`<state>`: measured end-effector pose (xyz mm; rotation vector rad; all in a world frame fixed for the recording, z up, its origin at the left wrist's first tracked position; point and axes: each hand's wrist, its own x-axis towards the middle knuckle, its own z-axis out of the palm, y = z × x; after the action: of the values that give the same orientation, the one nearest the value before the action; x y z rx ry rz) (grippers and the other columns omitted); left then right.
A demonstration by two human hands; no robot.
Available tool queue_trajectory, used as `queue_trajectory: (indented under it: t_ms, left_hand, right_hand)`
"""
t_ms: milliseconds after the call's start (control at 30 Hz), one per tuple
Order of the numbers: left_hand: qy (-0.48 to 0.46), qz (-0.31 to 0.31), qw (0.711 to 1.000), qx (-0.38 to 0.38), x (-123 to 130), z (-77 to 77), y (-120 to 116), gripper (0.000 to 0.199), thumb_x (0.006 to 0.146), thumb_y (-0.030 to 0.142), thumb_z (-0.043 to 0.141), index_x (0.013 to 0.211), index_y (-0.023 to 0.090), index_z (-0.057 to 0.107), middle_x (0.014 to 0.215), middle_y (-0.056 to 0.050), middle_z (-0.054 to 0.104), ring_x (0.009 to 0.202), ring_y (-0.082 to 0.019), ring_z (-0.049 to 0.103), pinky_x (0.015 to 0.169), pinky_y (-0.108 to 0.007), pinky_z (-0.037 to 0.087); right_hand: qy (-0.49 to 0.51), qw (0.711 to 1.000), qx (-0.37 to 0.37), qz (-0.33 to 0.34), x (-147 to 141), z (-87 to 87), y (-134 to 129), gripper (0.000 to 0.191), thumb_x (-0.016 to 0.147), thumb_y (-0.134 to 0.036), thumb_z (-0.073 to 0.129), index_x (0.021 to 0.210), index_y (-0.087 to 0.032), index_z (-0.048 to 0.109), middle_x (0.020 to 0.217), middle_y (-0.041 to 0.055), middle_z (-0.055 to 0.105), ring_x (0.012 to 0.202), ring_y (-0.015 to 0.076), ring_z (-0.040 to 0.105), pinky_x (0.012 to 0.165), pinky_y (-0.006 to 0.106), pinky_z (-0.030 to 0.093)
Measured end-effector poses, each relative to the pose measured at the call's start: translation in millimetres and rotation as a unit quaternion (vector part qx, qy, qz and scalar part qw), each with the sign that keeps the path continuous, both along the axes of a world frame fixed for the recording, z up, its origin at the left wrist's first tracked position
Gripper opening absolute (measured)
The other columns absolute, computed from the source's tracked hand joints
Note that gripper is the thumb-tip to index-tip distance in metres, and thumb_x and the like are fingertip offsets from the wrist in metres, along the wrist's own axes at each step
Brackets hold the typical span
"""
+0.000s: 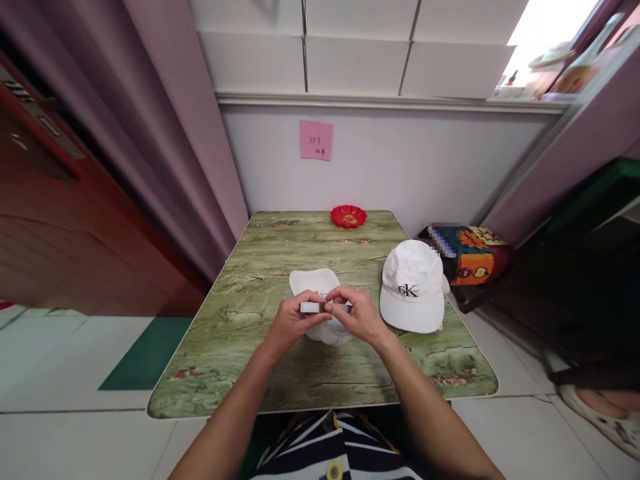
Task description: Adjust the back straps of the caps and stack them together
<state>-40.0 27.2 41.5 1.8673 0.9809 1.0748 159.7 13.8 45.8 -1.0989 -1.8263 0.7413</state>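
Striped shirt (300,460) sat nearest, six o'clock. The person's left hand (293,319) and right hand (363,317) clamped thumbs and fingers on a small flat object (311,307), over a white cap (314,280); lettered cap (413,287), three o'clock.

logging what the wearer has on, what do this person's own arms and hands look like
The left hand and right hand are bare, with no gloves or watch visible. Both forearms show no sleeves. The striped top is dark and white, with a round yellow button.
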Motion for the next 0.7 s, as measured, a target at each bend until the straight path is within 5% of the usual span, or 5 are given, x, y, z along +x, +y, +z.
queue_trajectory:
  t_ms: [433,700]
  left_hand:
    - [-0.031,0.036,0.999,-0.014,-1,-4.8,1,0.027,0.073,0.035,0.079,0.092,0.018,0.071,0.095,-0.007,0.074,0.094,-0.022,0.068,0.081,-0.029,0.051]
    - [0.02,0.0,1.0,-0.009,5,1.5,2,0.025,0.073,0.035,0.079,0.088,0.017,0.07,0.083,-0.002,0.071,0.076,-0.016,0.064,0.07,-0.025,0.048]
  right_hand:
    - [0.046,0.994,-0.094,0.037,3,-10.6,5,0.027,0.093,-0.039,0.05,0.076,-0.019,0.057,0.063,-0.0044,0.047,0.061,0.0113,0.042,0.058,0.023,0.031]
    - [0.013,0.994,-0.087,0.061,-3,-13.5,5,0.027,0.094,-0.038,0.05,0.076,-0.019,0.058,0.066,-0.0038,0.051,0.062,0.0112,0.044,0.062,0.024,0.032]
